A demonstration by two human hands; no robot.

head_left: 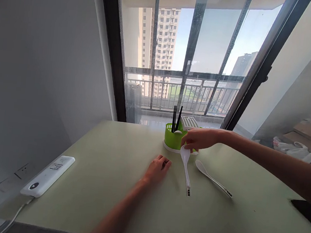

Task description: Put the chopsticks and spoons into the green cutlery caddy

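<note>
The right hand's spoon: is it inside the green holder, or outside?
Outside: the spoon shows its bowl and handle in front of the green holder.

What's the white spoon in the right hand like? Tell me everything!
The spoon is white and shiny, perhaps plastic or ceramic, with an oval bowl and a slim handle with dark marks near its end. The right hand holds it by the bowl; the handle points toward the table's near edge. Whether it touches the table, I can't tell.

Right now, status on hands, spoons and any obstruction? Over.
Right hand grips one white spoon at its bowl. Left hand loosely curled. Second spoon lies on table, right of the first. Right hand blocks part of the green holder.
</note>
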